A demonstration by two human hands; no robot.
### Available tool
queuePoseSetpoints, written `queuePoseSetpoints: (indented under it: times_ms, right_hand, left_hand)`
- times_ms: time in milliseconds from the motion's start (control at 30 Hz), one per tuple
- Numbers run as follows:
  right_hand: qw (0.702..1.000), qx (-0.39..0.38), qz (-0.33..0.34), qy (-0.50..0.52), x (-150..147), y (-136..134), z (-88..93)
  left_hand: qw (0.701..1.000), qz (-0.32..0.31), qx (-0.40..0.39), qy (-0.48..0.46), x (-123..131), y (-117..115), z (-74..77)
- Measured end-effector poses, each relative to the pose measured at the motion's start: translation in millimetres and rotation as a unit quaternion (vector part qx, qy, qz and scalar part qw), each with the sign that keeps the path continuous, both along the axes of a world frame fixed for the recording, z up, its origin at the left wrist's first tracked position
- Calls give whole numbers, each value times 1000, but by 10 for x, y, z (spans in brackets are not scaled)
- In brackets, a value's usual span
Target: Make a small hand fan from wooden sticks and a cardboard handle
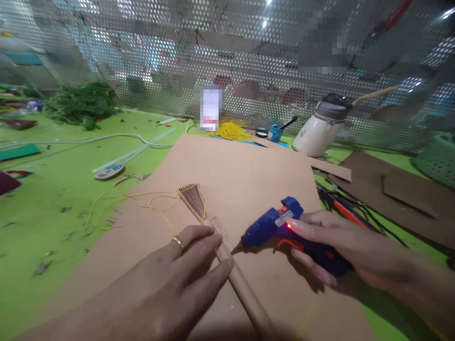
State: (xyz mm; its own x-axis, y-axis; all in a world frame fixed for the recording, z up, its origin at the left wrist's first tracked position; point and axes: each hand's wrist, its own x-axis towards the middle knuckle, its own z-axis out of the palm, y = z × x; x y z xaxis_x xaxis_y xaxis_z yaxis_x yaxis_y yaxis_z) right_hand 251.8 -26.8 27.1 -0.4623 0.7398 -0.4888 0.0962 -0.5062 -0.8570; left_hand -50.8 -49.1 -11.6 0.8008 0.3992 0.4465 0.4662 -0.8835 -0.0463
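Note:
My left hand (188, 274), with a gold ring on one finger, presses its fingertips onto a slim brown cardboard tube (245, 291) and holds it against a large tan sheet (245, 170). From the tube's far end fans a bundle of thin brown sticks (192, 199), with yellow thread (156, 194) wound about it and trailing left. A blue glue gun (265, 227) with an orange trigger is gripped in my right hand (330, 241). Its nozzle tip is at the tube's side, close to my left fingertips; contact is hard to make out. A red light glows by my right thumb.
Behind the sheet stand a phone (209, 109), a yellow thread pile (232, 131), a blue paint jar (275, 133) and a tilted white jug (320, 128). Green cord (83, 102) is heaped at left. Dark cables (359, 213) and brown board (401, 189) lie right. Perforated metal (159, 61) backs the table.

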Motion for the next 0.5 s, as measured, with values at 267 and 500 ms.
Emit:
queuePoseSetpoints:
  times_ms: [267,500]
  right_hand:
    - [1000,9,9,12,-37,87,13]
    - [998,-25,-8,-52,151,-185,21]
  left_hand:
    - [1000,10,-9,-24,16,-10,9]
    - [999,1,-22,-29,2,1,-21]
